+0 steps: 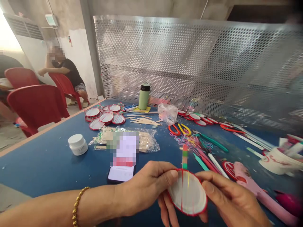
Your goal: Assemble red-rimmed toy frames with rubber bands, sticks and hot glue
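Observation:
Both my hands hold a small round white disc with a red rim (188, 193) low in the view, over the blue table (47, 160). Thin coloured bands stretch across its face. My left hand (146, 187), with a gold bead bracelet on the wrist, pinches the disc's upper left rim with thumb and fingers. At the right edge, my right hand (227, 201) grips it, thumb on top. Just beyond the disc lies a coloured wooden stick (185, 157).
A phone (121, 171), a white jar (78, 144), a bag of wooden sticks (146, 140), finished red-rimmed discs (105, 117), a green flask (144, 96), scissors (180, 129), pens and rubber bands lie on the table. A perforated metal screen stands behind. A person sits on red chairs at far left.

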A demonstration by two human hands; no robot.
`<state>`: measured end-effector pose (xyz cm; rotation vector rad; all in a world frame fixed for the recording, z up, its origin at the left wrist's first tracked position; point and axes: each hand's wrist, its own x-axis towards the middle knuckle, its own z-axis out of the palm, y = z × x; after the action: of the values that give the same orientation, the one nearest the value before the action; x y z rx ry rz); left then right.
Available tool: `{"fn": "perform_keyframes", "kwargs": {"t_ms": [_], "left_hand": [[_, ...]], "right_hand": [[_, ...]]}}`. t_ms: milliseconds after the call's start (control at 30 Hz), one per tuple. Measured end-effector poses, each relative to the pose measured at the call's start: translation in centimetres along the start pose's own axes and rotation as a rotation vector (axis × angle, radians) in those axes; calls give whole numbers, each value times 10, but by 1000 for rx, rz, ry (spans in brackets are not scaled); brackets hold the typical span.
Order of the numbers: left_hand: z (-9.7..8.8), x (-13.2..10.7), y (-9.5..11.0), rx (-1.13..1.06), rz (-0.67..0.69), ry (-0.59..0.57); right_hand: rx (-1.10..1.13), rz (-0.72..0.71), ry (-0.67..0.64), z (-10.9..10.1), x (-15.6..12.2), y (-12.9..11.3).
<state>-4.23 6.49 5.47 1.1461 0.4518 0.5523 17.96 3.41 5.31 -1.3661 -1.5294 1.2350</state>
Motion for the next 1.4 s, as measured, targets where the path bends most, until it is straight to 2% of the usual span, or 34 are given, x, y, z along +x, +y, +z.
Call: {"fn": "perform_keyframes", "kwargs": {"t_ms": [100, 200, 400, 600, 767, 933, 1400], "left_hand": [[2, -3, -1, 16, -7, -20], [4, -4, -3, 68, -27, -29], [1, -2, -14, 187, -115, -51], [1, -1, -17, 238, -163, -13], [0, -1, -19, 246, -178, -26], [1, -2, -19, 238, -176, -43], [0, 0, -23, 208, -159, -71]], "right_hand": [[-18, -164, 222, 1, 4, -10], [15, -221, 378, 5, 10, -15], [112, -182, 235, 8, 15, -12], [69, -165, 119, 10, 11, -14], [5, -168, 94, 11, 13, -12], [33, -167, 83, 11, 14, -8], [48, -184, 154, 13, 12, -12]]}}
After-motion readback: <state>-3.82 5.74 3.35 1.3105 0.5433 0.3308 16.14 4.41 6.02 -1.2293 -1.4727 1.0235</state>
